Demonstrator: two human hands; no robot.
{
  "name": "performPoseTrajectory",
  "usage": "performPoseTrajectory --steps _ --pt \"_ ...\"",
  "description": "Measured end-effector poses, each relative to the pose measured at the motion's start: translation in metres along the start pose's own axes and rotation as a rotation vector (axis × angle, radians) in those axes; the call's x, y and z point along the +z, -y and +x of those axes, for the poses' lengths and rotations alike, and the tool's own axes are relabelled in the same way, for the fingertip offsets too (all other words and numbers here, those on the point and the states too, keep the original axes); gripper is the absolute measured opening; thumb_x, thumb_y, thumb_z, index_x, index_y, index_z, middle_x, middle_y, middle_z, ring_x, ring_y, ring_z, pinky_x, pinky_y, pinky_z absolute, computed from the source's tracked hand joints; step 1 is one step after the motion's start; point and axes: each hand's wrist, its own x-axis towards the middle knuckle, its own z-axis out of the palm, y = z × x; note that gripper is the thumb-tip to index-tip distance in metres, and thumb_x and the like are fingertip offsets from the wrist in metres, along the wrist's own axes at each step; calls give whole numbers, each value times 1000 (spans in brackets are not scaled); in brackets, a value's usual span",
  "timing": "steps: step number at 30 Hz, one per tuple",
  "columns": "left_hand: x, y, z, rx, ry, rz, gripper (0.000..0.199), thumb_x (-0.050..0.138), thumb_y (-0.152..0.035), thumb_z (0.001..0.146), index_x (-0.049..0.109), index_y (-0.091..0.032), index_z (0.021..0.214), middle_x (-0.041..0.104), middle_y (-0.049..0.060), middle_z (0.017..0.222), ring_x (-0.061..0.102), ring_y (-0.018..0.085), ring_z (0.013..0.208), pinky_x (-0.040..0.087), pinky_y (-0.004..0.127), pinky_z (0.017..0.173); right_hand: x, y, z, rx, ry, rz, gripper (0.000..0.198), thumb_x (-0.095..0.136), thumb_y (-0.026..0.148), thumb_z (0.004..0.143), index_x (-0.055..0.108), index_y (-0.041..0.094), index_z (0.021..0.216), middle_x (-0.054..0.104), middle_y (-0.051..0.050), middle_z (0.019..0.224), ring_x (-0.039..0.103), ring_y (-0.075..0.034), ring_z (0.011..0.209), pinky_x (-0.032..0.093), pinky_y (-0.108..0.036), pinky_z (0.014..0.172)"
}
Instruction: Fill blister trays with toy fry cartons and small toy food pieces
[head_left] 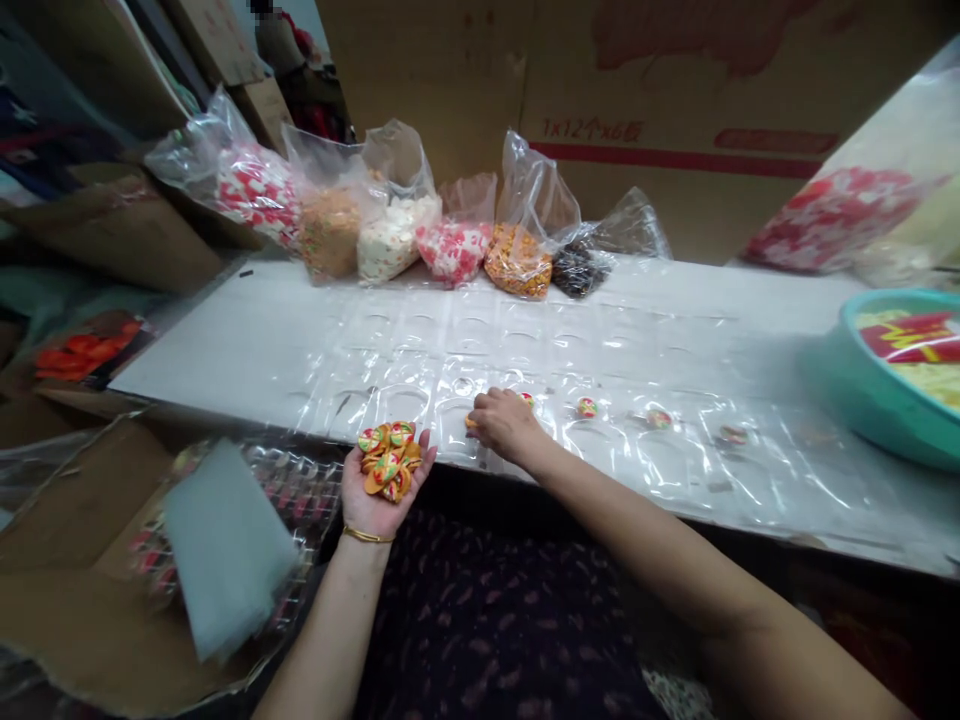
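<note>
My left hand (382,490) is palm up before the table's front edge, cupped under a heap of small round pizza-like pieces (388,462) with orange crusts and red and green tops. Over the clear plastic blister sheets (465,345), my right hand (504,425) points down with its fingers closed in a pinch. An orange edge of one such piece (471,421) shows at the fingertips. To the right, single pieces sit in a row of hollows, among them one piece (587,407) and another piece (658,419). One more is partly hidden behind my right hand.
Clear bags of small coloured pieces, such as the pink-and-white bag (454,250), line the table's back. A turquoise basin (862,375) stands at right. An open cardboard box (67,590) with blister packs and a pale stack of sheets (229,550) is at lower left.
</note>
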Motion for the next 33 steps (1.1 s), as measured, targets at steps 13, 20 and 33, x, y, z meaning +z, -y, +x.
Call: performPoseTrajectory --steps 13,20,33 --pt "-3 -13 1 6 15 -49 29 47 -31 73 61 -16 94 62 10 106 49 34 110 44 50 85 -1 -20 56 429 17 387 25 45 25 82 69 21 86 68 -2 82 58 -14 73 36 -22 61" --pt "3 -11 6 -34 29 -51 30 47 -35 74 61 -17 93 63 9 103 52 33 107 44 51 85 16 -22 61 183 -74 66 23 45 18 82 65 18 90 62 -8 95 55 -17 84 37 -26 68" --pt "23 11 24 -83 134 -28 30 45 -35 77 61 -14 90 65 9 92 59 24 89 42 50 87 -24 30 51 -93 -90 768 16 63 20 71 66 15 85 62 -5 83 56 -13 74 43 -26 70"
